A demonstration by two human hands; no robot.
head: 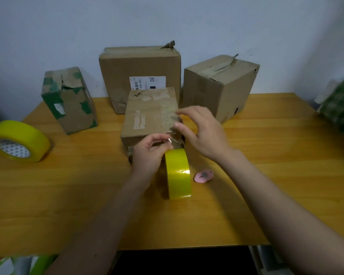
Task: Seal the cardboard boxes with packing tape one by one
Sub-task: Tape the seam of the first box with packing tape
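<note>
Your left hand (147,153) pinches clear tape off the yellow roll (178,173). Your right hand (201,132), fingers relaxed, presses it onto the closed front box (147,118); contents hidden.

Glossy yellow tape roll (178,173), matt cardboard box (149,116), wood-grain table (266,165).

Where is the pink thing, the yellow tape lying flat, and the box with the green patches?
pink cutter (204,176), head view, middle of its body.
flat yellow tape roll (31,138), head view, its outer yellow band.
green-patched box (73,108), head view, its front face.
</note>
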